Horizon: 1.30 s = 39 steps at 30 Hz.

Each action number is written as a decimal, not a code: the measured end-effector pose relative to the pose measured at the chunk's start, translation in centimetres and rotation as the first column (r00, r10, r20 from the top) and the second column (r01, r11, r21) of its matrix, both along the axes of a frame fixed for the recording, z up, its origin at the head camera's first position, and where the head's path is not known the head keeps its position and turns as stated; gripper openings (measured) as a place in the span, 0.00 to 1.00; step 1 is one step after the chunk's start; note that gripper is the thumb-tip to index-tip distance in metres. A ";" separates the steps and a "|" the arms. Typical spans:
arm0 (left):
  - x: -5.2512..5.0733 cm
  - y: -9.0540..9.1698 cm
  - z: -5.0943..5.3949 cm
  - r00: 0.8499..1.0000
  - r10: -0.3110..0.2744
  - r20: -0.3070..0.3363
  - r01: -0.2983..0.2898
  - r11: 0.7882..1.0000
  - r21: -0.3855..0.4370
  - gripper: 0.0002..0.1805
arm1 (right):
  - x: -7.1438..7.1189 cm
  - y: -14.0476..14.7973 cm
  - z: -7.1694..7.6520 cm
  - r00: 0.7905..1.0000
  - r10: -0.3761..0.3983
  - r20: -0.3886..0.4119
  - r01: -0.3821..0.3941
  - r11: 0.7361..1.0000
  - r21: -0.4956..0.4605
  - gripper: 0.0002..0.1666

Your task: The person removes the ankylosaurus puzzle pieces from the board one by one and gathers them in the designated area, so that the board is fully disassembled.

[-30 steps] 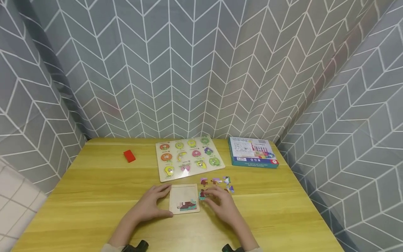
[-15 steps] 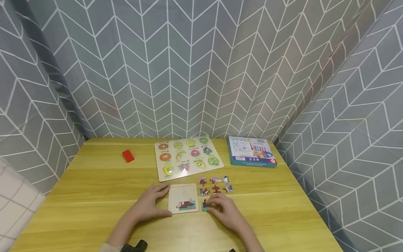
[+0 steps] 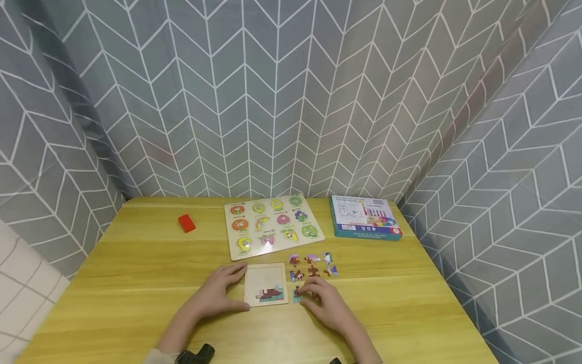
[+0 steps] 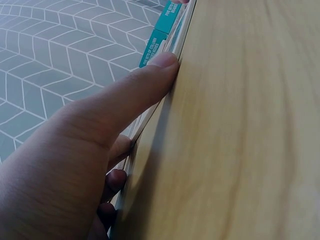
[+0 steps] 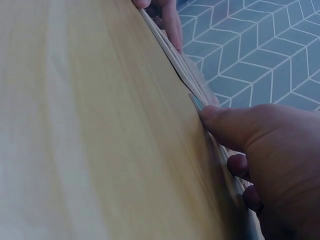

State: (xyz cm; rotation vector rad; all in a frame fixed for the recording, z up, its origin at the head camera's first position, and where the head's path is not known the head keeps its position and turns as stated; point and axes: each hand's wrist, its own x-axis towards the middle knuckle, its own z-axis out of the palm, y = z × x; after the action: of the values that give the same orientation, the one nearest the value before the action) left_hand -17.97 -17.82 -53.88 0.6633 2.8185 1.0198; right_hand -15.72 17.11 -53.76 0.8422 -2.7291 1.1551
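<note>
A square wooden puzzle tray [image 3: 265, 275] lies on the table, with joined brown and teal pieces [image 3: 271, 293] along its lower right inside. My left hand [image 3: 218, 292] holds the tray by its left side, thumb at the near corner and index finger at the far one. Just right of the tray, my right hand [image 3: 326, 302] pinches a teal and brown puzzle piece [image 3: 297, 298] at the tabletop. In the right wrist view the thumb [image 5: 220, 120] touches this piece's edge. Several loose puzzle pieces [image 3: 313, 271] lie beyond the right hand in two rows.
A fruit peg puzzle board [image 3: 273, 247] lies behind the tray. At the back right is a flat teal and white box [image 3: 366, 217]. A red block [image 3: 186, 223] sits at the back left of the wooden table [image 3: 150, 268]. Patterned curtains [image 3: 254, 101] hang around.
My right hand has brought its puzzle piece nearer to me, down beside the tray's lower right corner, uncovering loose pieces behind it. The left hand stays at the tray.
</note>
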 end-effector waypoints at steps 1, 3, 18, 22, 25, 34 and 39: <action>0.0 0.0 0.0 1.000 -0.002 0.003 0.002 1.000 0.000 0.59 | 0.1 0.0 0.0 1.000 -0.003 0.006 0.003 1.000 0.004 0.10; 0.1 0.0 -0.1 1.000 -0.006 0.005 0.007 1.000 -0.003 0.59 | 0.2 0.0 0.0 1.000 -0.012 0.023 0.012 1.000 0.009 0.10; -0.1 0.0 0.4 1.000 -0.003 0.024 0.002 1.000 0.006 0.59 | -0.3 -0.9 1.8 0.999 -0.044 0.019 0.044 0.999 0.032 0.14; 0.0 -0.1 0.6 1.000 -0.004 0.023 0.004 1.000 0.004 0.59 | -1.0 -1.8 2.7 0.999 -0.027 0.047 0.025 0.999 0.044 0.16; 0.0 -0.1 0.6 1.000 -0.007 0.022 0.007 1.000 0.007 0.59 | -1.7 -2.5 3.3 0.998 -0.015 0.061 0.012 0.999 0.038 0.17; -0.1 -0.2 0.4 1.000 -0.008 0.017 0.008 1.000 0.005 0.58 | -3.3 -5.6 3.9 0.992 0.022 0.122 -0.027 0.999 0.036 0.19; 0.0 -0.3 0.4 1.000 -0.002 0.021 0.002 1.000 0.015 0.58 | -3.1 -7.4 3.7 0.986 0.059 0.158 -0.066 0.997 0.043 0.19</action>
State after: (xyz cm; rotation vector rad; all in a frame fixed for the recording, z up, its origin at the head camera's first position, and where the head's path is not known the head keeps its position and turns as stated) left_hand -17.99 -18.08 -53.47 0.6530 2.7941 1.0428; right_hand -18.80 9.71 -50.06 0.8846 -2.8867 1.2215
